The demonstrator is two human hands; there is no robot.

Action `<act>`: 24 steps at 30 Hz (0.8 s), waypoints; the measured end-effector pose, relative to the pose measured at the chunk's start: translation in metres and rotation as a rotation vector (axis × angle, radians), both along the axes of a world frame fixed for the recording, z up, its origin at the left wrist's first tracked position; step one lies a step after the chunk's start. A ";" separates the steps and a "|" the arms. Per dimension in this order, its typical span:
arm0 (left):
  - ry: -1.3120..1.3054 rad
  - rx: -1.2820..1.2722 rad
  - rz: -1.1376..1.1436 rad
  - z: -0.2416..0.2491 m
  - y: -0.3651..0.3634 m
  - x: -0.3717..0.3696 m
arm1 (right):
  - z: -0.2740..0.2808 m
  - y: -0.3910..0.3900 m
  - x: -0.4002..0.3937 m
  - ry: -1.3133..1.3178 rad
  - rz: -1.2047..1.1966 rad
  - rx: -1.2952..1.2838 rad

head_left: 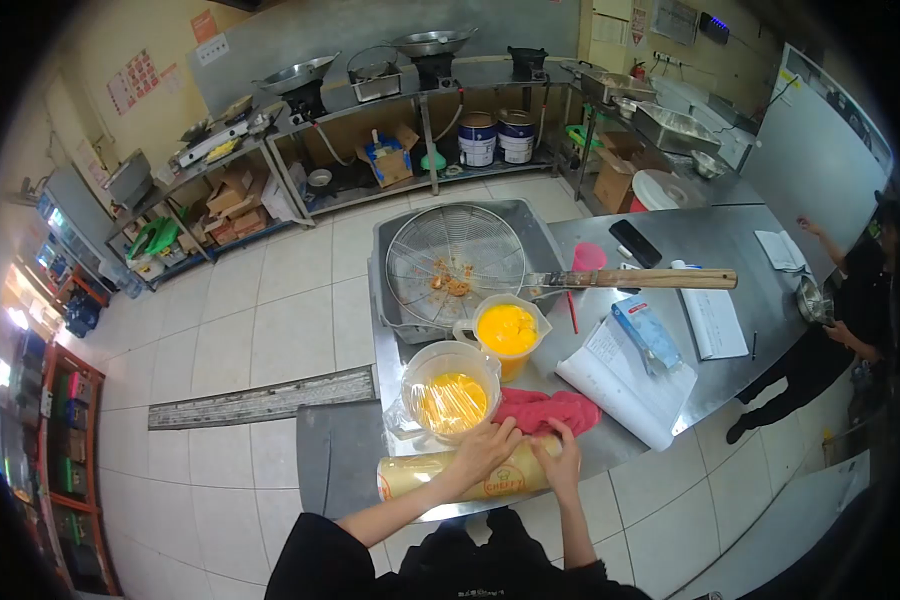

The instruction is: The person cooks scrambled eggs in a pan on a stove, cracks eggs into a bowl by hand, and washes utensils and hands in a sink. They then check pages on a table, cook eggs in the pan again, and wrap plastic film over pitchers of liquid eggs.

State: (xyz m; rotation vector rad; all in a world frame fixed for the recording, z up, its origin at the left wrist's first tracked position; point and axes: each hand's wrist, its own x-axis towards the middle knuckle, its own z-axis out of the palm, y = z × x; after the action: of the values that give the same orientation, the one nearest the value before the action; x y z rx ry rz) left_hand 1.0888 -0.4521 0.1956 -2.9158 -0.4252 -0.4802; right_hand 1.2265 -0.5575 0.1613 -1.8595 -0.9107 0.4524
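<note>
A wide roll of cling film (420,472) with a red printed label lies along the table's near edge. Across its top rests my left hand (485,452), fingers bent together at the far side of the roll. My right hand (558,460) pinches at the film by the roll's right end; the film's edge is too clear to make out. Just beyond my fingers lies a crumpled red cloth (555,411). A clear pitcher (440,360) of yellow liquid, covered with film, stands behind the left hand. Next to it is an uncovered pitcher (510,368) of yellow liquid.
A wire strainer (420,235) with a long wooden handle lies over a grey tub (375,290). Papers (610,385), a blue box (648,335), a pink cup (588,257) and a phone (635,243) are on the steel table. Another person (850,290) stands at the right with a metal bowl.
</note>
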 end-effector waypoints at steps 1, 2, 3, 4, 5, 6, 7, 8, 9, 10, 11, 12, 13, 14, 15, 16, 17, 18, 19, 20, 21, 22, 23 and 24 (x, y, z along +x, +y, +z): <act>-0.011 -0.014 -0.007 -0.004 0.002 0.001 | -0.002 -0.013 -0.007 0.029 -0.052 0.079; -0.023 -0.001 -0.022 -0.009 0.003 0.001 | -0.002 -0.029 -0.018 0.081 -0.141 0.082; -0.035 0.010 -0.037 -0.012 0.002 0.001 | -0.009 -0.045 -0.028 0.074 -0.152 0.059; -0.029 -0.025 -0.047 -0.012 0.001 0.002 | -0.018 -0.060 -0.038 0.147 -0.245 0.045; -0.037 -0.039 -0.054 -0.012 0.000 0.003 | -0.024 -0.073 -0.044 0.218 -0.336 0.037; -0.005 -0.065 -0.047 -0.010 -0.002 0.003 | -0.022 -0.083 -0.049 0.210 -0.343 0.027; 0.033 -0.087 -0.043 -0.008 -0.004 0.001 | -0.020 -0.094 -0.057 0.432 -0.420 -0.006; 0.033 -0.089 -0.052 -0.007 -0.004 0.001 | -0.017 -0.100 -0.064 0.658 -0.496 -0.030; 0.014 -0.090 -0.042 -0.006 -0.005 0.001 | -0.012 -0.103 -0.070 0.658 -0.507 -0.028; -0.006 -0.093 -0.031 -0.006 -0.006 0.002 | -0.008 -0.108 -0.074 0.685 -0.539 -0.005; -0.010 -0.097 -0.040 -0.009 -0.007 0.003 | -0.003 -0.112 -0.077 0.708 -0.569 0.018; -0.022 -0.137 -0.015 -0.012 -0.008 0.004 | 0.002 -0.114 -0.078 0.701 -0.577 0.017; -0.034 -0.176 0.009 -0.014 -0.008 0.005 | 0.008 -0.114 -0.079 0.724 -0.602 0.034; -0.043 -0.181 0.003 -0.016 -0.007 0.007 | 0.013 -0.114 -0.079 0.745 -0.626 0.052; -0.072 -0.195 0.024 -0.016 -0.005 0.008 | 0.014 -0.116 -0.079 0.733 -0.632 0.050; -0.102 -0.211 0.048 -0.016 -0.005 0.010 | 0.015 -0.117 -0.078 0.732 -0.627 0.026; -0.115 -0.217 0.045 -0.015 -0.007 0.011 | 0.014 -0.118 -0.076 0.731 -0.620 0.003; -0.174 -0.233 0.081 -0.015 -0.008 0.013 | 0.011 -0.119 -0.077 0.717 -0.621 0.003; -0.235 -0.249 0.119 -0.015 -0.008 0.015 | 0.005 -0.122 -0.081 0.750 -0.650 0.023; -0.246 -0.251 0.120 -0.016 -0.007 0.017 | -0.002 -0.124 -0.086 0.787 -0.679 0.044; -0.300 -0.234 0.117 -0.018 -0.007 0.019 | -0.010 -0.126 -0.091 0.779 -0.683 0.044; -0.351 -0.218 0.113 -0.020 -0.007 0.020 | -0.016 -0.129 -0.096 0.807 -0.714 0.025; -0.351 -0.227 0.107 -0.022 -0.008 0.020 | -0.021 -0.133 -0.100 0.837 -0.747 0.003; -0.363 -0.222 0.102 -0.023 -0.007 0.020 | -0.018 -0.132 -0.105 0.843 -0.762 0.000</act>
State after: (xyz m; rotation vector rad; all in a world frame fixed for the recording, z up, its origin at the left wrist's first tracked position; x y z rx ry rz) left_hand 1.1084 -0.4593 0.1729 -2.9929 -0.7113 -1.0125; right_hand 1.1216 -0.6897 0.1433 -1.6174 0.3569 0.6553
